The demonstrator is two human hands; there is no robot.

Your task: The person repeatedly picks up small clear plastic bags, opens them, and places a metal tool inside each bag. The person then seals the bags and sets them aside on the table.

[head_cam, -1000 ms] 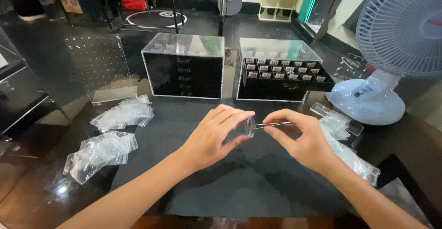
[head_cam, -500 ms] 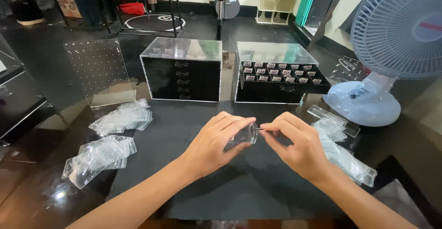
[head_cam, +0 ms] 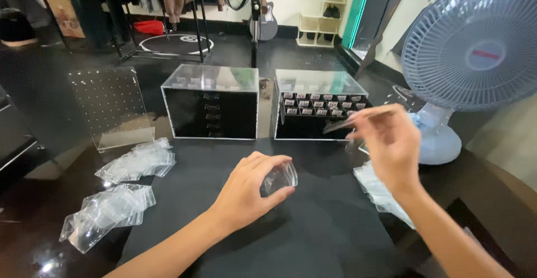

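1. Left hand [head_cam: 246,191] is resting low over the black mat [head_cam: 313,239] near the middle of the table, fingers curled around a small clear plastic case [head_cam: 279,178] and grasping it between thumb and fingertips.
2. Right hand [head_cam: 389,141] is hovering higher and to the right, blurred, pinching a thin flat strip [head_cam: 349,122] between thumb and fingers; the strip is pointing left toward the far boxes.
3. Clear plastic case is sitting just above the mat, well apart from the strip in the raised hand.
4. Two clear-topped display boxes are standing side by side at the far edge of the mat: the left box [head_cam: 210,102] is showing a dark front with a column of small drawers, while the right box [head_cam: 321,104] is showing rows of small labelled compartments.
5. Heaps of clear plastic packets [head_cam: 137,163] are lying on the dark table to the left, with a second heap [head_cam: 109,213] nearer, and more packets [head_cam: 377,191] are lying on the right, just beside the right wrist.
6. Clear perforated panel [head_cam: 114,107] is standing on the far left, and a pale blue fan [head_cam: 470,48] is looming at the far right.
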